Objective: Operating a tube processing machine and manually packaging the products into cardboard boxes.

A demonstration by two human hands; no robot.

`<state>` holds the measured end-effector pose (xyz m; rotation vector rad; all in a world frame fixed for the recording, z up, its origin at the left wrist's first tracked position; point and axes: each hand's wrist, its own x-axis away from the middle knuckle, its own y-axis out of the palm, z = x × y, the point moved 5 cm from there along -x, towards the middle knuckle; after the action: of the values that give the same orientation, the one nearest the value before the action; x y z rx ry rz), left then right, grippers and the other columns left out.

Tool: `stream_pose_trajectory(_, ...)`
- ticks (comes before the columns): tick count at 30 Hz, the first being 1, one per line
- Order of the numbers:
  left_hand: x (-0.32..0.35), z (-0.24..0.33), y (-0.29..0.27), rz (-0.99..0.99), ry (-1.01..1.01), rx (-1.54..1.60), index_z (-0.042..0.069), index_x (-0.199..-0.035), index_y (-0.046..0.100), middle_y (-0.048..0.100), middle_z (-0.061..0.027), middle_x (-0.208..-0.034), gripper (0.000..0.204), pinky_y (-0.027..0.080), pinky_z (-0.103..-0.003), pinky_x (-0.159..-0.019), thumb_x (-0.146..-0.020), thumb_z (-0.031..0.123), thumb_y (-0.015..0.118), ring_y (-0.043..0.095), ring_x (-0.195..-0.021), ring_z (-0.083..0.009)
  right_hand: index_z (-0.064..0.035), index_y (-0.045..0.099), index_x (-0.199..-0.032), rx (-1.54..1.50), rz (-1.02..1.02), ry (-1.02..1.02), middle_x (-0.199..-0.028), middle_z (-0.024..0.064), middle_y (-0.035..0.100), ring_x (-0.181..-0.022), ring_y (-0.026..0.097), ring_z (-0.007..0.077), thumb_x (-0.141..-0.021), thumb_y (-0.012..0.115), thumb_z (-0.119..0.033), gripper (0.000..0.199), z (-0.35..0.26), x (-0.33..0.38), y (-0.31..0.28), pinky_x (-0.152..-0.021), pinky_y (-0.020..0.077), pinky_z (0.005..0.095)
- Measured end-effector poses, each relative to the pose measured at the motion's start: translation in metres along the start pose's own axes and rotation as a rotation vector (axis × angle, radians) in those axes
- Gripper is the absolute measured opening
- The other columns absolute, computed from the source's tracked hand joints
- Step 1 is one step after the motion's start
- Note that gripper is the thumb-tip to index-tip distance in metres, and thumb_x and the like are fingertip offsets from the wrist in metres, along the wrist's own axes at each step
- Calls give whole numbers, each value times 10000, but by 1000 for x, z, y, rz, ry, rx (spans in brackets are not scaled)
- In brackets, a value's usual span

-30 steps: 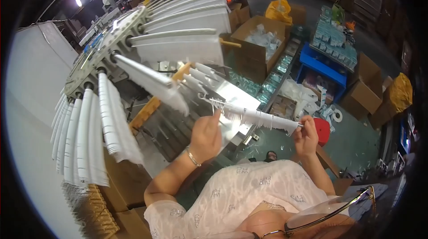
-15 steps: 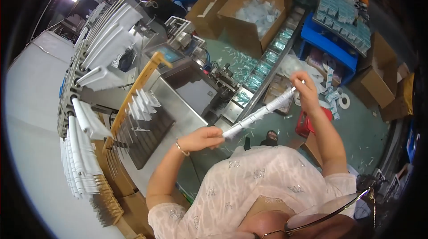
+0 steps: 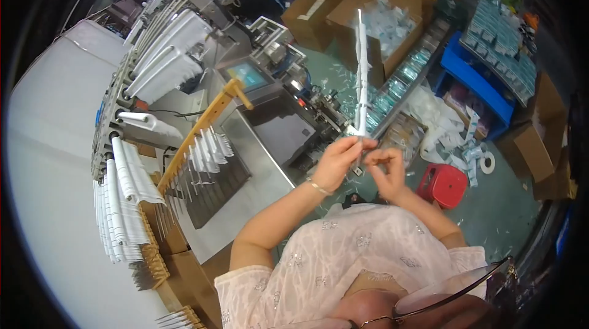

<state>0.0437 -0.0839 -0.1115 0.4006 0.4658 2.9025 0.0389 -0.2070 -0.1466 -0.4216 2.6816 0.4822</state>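
My left hand [image 3: 337,166] is closed round the lower end of a thin metal rod wrapped in white film-like material [image 3: 362,83]. The wrapped rod points up and away from me, with its bare metal tip at the far end. A short metal end shows below my left fingers. Close beside it on the right is my right hand [image 3: 388,172], its fingers curled and the thumb apart from them. Nothing shows between those fingers. To the left, a yellow rack bar [image 3: 202,129] carries several thin rods with small white pieces [image 3: 210,152] on them.
On the left, a machine rail [image 3: 116,105] bears several rods draped in white material [image 3: 165,65]. A machine with a screen [image 3: 246,76] stands ahead. A cardboard box of small packets [image 3: 343,16], a blue crate [image 3: 475,77] and a red stool [image 3: 443,186] are to the right.
The wrapped rod has swung from slanting between both hands to pointing away from me. My right hand has left its far end and come down beside my left hand.
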Motion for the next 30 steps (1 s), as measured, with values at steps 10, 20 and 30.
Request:
stream_pose_trajectory(10, -7, 42, 1, -8, 530, -850, 1, -978, 584, 613, -66, -840, 205, 443, -228, -660, -816, 114, 530, 556, -734, -106, -61, 415, -986, 35, 345, -20, -814, 23, 443, -681, 415, 75, -887, 395, -114, 114, -2, -61, -9, -607, 361, 194)
stream_pose_trajectory(20, -34, 141, -109, 779, 889, -1211, -22, -1246, 324, 438, -184, -1025, 466, 371, -354, -830, -800, 55, 435, 440, -945, -301, -69, 453, -839, -29, 29, 206, -692, -21, 389, -493, 299, 31, -846, 425, -94, 38, -28, -158, -87, -433, 231, 174)
stream_pose_trajectory(30, -76, 156, -140, 659, 696, -617, -16, -895, 581, 500, -18, -684, 149, 372, -195, -552, -846, 31, 449, 468, -596, -79, -53, 468, -910, -65, -286, 301, -549, -50, 354, -464, 308, 40, -876, 395, -166, 139, -10, -302, -80, -420, 222, 185)
